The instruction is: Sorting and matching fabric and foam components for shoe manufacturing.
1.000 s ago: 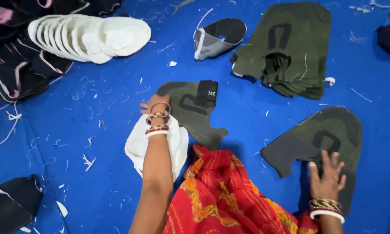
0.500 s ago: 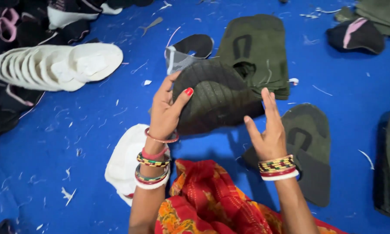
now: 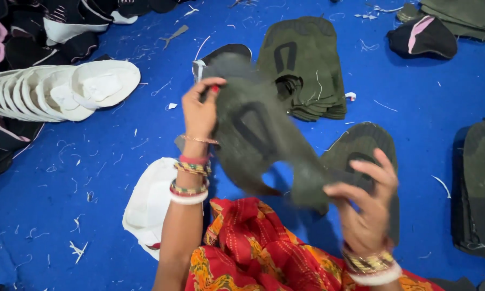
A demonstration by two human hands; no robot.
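Note:
My left hand and my right hand hold one olive-green fabric shoe upper lifted off the blue surface, blurred by motion. The left hand grips its far end, the right hand its near end. Under it lies another olive upper flat on the blue cloth. A stack of the same olive uppers sits just beyond. A white insole piece lies beside my left forearm. Both wrists wear bangles.
A row of overlapping white insoles lies at the left, with black pieces behind it. More olive uppers sit at the right edge, a black-and-pink piece at the far right. My red patterned clothing fills the bottom.
The olive upper has been turned and stretched out between both hands. My right hand, open beside it before, now grips its near end lower down. The camera view shifted slightly.

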